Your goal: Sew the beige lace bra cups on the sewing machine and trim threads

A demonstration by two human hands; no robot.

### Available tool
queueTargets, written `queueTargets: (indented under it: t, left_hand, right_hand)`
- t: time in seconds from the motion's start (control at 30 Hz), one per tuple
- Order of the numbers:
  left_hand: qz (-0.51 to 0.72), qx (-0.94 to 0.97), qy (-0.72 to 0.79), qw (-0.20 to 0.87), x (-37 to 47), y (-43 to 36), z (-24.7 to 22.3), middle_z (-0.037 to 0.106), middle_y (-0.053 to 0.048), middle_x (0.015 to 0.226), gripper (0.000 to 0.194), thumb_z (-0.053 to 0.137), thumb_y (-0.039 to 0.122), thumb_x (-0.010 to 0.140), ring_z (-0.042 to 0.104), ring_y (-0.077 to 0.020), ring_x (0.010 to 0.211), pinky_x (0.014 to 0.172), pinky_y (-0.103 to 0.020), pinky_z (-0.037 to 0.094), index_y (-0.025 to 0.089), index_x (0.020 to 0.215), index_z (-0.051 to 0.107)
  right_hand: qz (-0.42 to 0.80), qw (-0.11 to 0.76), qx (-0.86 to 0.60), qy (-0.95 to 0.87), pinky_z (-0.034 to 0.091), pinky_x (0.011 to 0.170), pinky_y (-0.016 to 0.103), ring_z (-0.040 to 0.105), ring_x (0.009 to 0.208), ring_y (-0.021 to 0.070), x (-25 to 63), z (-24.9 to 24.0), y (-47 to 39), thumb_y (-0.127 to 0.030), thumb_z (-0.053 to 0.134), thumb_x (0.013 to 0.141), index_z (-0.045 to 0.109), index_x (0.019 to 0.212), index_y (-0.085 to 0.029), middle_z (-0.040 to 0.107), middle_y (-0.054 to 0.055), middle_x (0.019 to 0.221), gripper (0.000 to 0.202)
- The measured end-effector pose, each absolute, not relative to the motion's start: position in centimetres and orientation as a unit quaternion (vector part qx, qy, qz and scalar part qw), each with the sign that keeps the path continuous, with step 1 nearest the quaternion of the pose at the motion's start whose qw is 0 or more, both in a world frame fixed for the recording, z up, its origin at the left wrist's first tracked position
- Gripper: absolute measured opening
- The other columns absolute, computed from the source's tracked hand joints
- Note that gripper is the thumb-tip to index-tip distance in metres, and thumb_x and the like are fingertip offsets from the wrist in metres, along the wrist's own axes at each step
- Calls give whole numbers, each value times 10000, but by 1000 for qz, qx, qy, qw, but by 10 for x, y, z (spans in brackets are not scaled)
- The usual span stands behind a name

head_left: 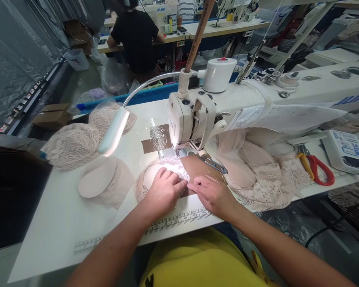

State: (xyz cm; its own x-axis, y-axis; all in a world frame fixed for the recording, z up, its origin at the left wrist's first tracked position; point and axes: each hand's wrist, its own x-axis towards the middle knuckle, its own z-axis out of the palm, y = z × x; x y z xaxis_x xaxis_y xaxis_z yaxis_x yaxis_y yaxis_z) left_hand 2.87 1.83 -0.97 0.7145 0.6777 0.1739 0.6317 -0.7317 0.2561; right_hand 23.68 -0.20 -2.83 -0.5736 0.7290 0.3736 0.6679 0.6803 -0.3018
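A beige bra cup with lace (149, 173) lies under the lamp's light, just in front of the sewing machine's needle area (177, 151). My left hand (166, 190) rests over it, fingers curled, thumb and forefinger closed on the lace edge. Close beside it, my right hand (214, 195) pinches the same edge, its fingertips almost meeting my left thumb. What lies between the fingertips is mostly hidden. Beneath the work is a brown plate (199, 165) on the machine bed. A grey metal guide (213, 163) lies over the plate.
The sewing machine head (185, 115) and a bent lamp (115, 131) stand over the table. Lace cups (73, 145) and a pale cup piece (97, 177) lie left. More bra pieces (254, 171), red-handled scissors (318, 169) and a control box (348, 149) sit right. Another person (136, 40) sits beyond.
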Motion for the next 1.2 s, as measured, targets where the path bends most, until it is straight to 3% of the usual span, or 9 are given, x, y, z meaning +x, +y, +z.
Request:
queueTargets:
  t: [0.3,0.4,0.53,0.77,1.0,1.2]
  left_hand:
    - [137,913,367,110,26,18,-4,608,-81,903,335,405,116,889,491,-199,816,806,-386,413,190,1126,630]
    - [136,904,389,112,25,23,-2,607,-95,1089,371,426,110,848,531,-207,894,784,-358,446,184,1177,582]
    - [79,908,409,52,27,33,-4,498,-99,1360,473,440,87,813,551,-226,923,776,-370,470,163,1274,509]
    - [51,911,409,-4,28,36,-17,539,-102,1343,472,440,67,800,563,-235,872,782,-384,485,129,1251,568]
    - [49,915,401,16,26,42,-6,534,-98,1352,470,462,88,788,570,-244,860,752,-400,511,116,1243,580]
    - [44,920,388,40,20,55,1,519,-105,1365,490,467,71,780,572,-262,932,791,-421,499,124,1258,558]
  right_hand:
    - [34,185,-462,-867,348,624,266,447,687,159,232,-29,7,-90,397,895,676,1019,-180,549,48,756,318]
    - [42,175,-467,-866,339,615,258,458,697,157,231,-30,9,-84,416,879,681,1026,-176,547,48,765,316]
    - [43,165,-467,-868,358,662,253,465,712,155,232,-29,8,-88,418,882,669,1056,-167,565,57,808,315]
    - [8,188,-455,-870,361,672,259,461,716,162,231,-32,8,-72,413,876,663,1052,-155,564,62,802,317]
    - [4,189,-459,-868,331,636,262,465,679,152,228,-27,10,-87,402,896,680,898,-174,554,47,734,291]
    - [27,150,-482,-863,323,621,265,479,702,152,223,-21,17,-74,450,857,672,941,-189,561,41,767,263]
